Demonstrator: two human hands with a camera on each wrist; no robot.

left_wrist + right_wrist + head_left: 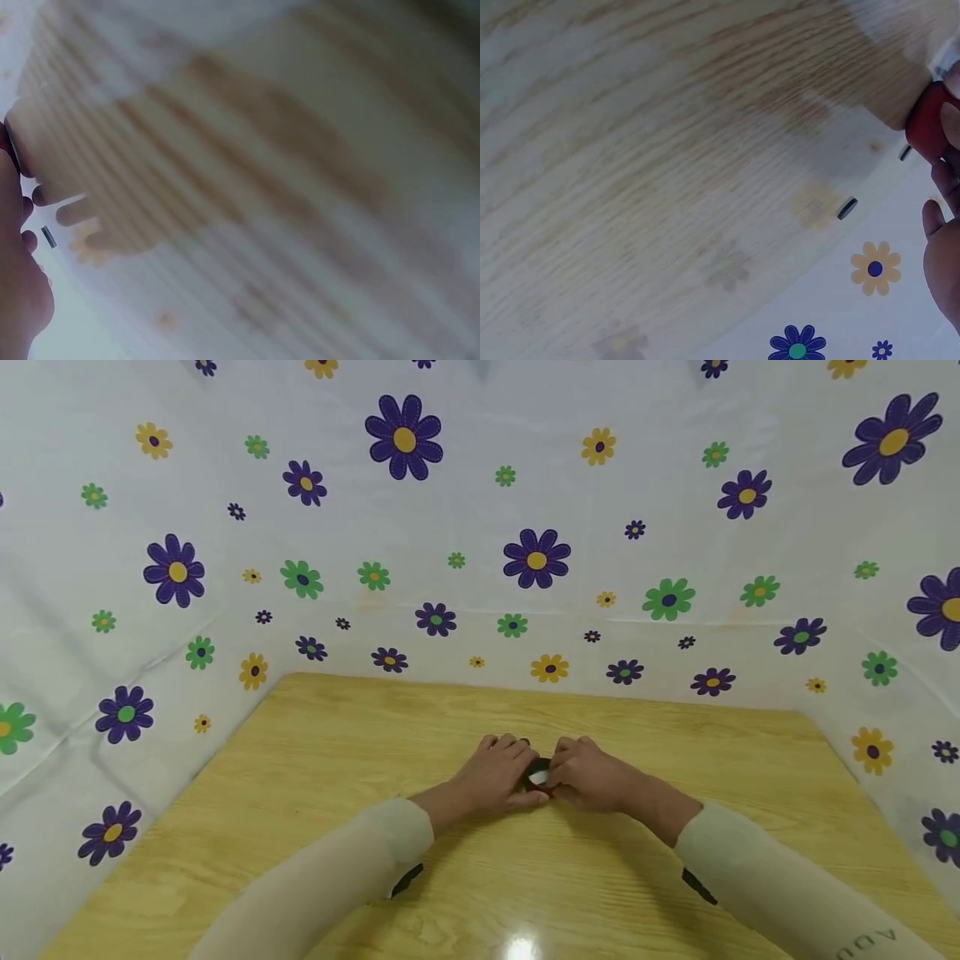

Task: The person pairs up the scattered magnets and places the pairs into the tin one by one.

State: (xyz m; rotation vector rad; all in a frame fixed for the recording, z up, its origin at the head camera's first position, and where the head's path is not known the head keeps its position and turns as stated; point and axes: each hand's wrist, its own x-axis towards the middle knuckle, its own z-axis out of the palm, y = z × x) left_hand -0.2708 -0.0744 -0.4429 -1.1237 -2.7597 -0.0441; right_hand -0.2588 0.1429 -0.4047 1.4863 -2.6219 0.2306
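Observation:
Both hands meet over one small rounded object (539, 776), black and red with a white patch, near the middle of the table. My left hand (495, 774) holds its left side, fingers at the far side and thumb along the near edge. From the right, my right hand (592, 774) pinches it with curled fingers, covering much of it. The right wrist view shows its red side (928, 124) between the fingers; its exact kind I cannot tell. Only a dark edge of it shows by the left hand (26, 277) in the left wrist view.
A small dark piece (525, 742) shows just beyond the left fingertips. In the right wrist view a small dark flat piece (847, 208) is apart from the hand. The glossy wooden table (337, 735) is bounded by a flower-patterned white sheet (465, 510) at the back and sides.

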